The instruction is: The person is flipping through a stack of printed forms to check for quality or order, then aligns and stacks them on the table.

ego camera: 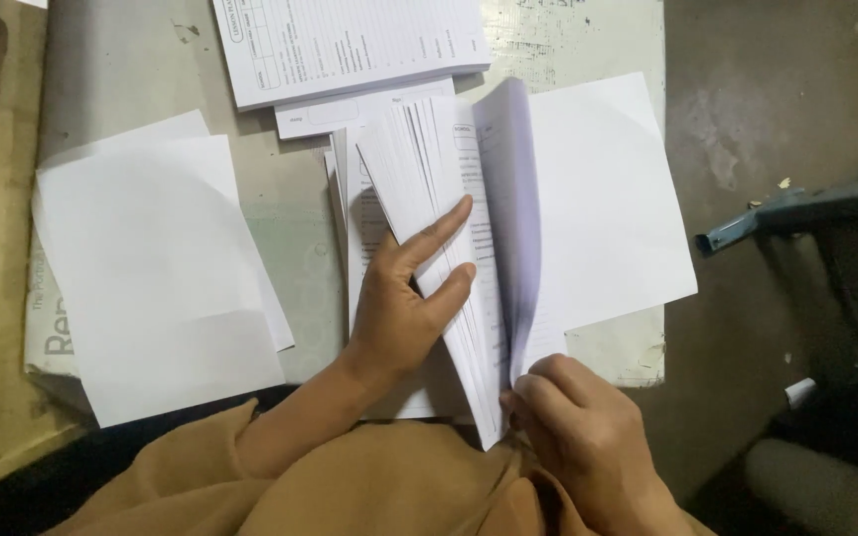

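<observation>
Two hands work a fanned stack of printed sheets [449,248] lying mid-table: the left hand [404,298] presses flat, fingers spread and released, while the right hand [573,422] pinches the bottom corner. Firm pressure should, I think, stop sheets slipping while leafing.

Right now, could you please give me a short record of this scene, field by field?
Left hand: lies flat, fingers spread on the fanned stack of printed sheets.
Right hand: pinches the near lower edge of the lifted sheets.
Turned pages: blank, lying to the right.
Blank sheets: overlapping pile to the left.
Printed forms: stack at the far edge.
Surface: grey, worn board.
Blue tool: on the floor at right; kind unclear.
</observation>
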